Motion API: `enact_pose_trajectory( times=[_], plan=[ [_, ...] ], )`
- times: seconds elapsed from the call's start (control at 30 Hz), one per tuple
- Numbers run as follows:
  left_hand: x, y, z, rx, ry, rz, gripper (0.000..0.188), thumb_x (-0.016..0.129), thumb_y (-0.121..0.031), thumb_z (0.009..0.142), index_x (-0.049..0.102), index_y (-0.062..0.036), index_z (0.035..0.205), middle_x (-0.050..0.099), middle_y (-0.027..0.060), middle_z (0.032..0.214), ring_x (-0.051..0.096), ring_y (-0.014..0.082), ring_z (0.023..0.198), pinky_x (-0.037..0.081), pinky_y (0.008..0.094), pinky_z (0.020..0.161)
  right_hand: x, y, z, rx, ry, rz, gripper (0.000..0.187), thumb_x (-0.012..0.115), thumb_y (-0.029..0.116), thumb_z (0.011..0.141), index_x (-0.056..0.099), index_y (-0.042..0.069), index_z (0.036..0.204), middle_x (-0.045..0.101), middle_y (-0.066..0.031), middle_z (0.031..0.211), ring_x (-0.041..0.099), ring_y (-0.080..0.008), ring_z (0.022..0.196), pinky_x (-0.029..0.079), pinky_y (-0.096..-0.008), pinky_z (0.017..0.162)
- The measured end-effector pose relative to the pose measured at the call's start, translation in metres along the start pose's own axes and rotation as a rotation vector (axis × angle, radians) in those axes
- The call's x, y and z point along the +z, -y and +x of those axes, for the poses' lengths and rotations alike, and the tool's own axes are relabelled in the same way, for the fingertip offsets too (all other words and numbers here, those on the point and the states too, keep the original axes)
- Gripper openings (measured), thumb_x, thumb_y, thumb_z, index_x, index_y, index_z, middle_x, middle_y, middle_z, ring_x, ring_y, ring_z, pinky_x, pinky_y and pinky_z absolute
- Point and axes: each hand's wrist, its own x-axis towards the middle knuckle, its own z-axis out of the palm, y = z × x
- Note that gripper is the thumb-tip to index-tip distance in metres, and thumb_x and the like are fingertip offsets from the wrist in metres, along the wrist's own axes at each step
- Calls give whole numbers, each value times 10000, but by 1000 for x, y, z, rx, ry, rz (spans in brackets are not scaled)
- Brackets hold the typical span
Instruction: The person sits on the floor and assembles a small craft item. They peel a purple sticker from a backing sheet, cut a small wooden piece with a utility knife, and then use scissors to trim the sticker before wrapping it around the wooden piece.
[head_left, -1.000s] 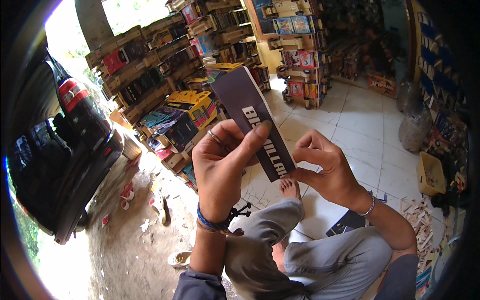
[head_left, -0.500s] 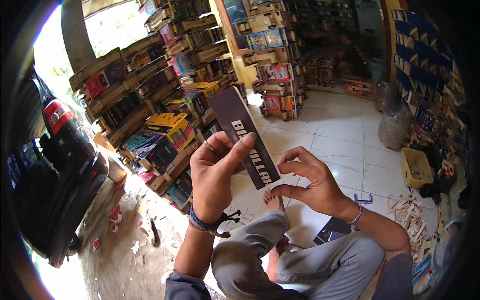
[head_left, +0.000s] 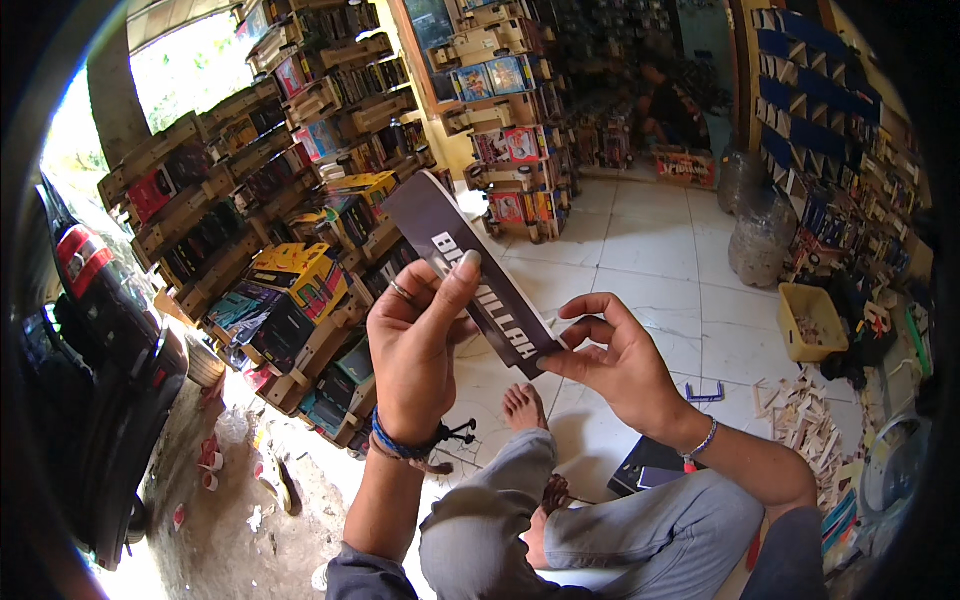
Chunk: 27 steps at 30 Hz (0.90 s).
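Observation:
My left hand [head_left: 412, 345] grips a flat, dark rectangular strip [head_left: 412, 213] with bold white lettering and a pale edge, thumb on its face and fingers behind. The strip slants from upper left to lower right in front of my knees. At its lower right end, my right hand [head_left: 625, 370] pinches the corner between thumb and forefinger, the other fingers curled. A small step shows in the strip's outline by that corner. Whether it is a sticker on a board or one solid piece, I cannot tell.
Wooden toy trucks [head_left: 290, 290] with printed sides stand stacked at left and ahead. A black car [head_left: 110, 400] is at far left. On the tiled floor at right are a yellow tub [head_left: 812, 325], wood offcuts [head_left: 800, 425] and dark sheets [head_left: 640, 462]. Another person sits in the back doorway.
My right thumb and forefinger have closed on the strip's lower corner, where they were apart before. The view has shifted slightly to the right; the left hand keeps its hold.

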Motion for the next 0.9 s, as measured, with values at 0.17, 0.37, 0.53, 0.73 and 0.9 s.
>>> enact_pose_trajectory(
  times=[0.17,0.37,0.53,0.73,0.9],
  plan=[
    [-7,6,12,36,-7,58,91,703,-131,972,677,-49,1001,733,32,912,697,83,763,570,225,649,-9,2,-3,90,130,61,542,744,46,924,420,43,1358,660,-68,1006,651,-128,990,518,-278,914],
    [2,7,12,120,24,44,98,730,-86,950,681,-19,1002,725,33,902,687,82,787,590,243,708,-14,-3,4,140,148,23,566,725,30,935,390,42,1391,658,-85,999,671,-153,974,531,-281,894],
    [14,-8,4,199,18,121,135,771,-90,924,694,-4,996,720,16,894,656,52,788,556,221,724,-12,-1,5,47,149,12,586,736,38,930,386,50,1400,649,-74,1008,662,-131,956,529,-269,857],
    [25,-32,-9,310,-6,153,133,790,-70,903,699,-15,984,720,15,880,645,43,765,522,193,688,-9,13,2,-122,137,-194,592,763,66,913,424,65,1398,635,-29,1068,615,-84,975,483,-256,810],
    [30,-55,-24,407,6,210,94,712,-48,941,670,-29,1023,735,63,966,707,90,801,596,218,622,-1,23,-1,-291,132,-170,588,784,144,909,465,95,1401,658,-40,1043,611,-64,890,461,-230,748]
  ],
)
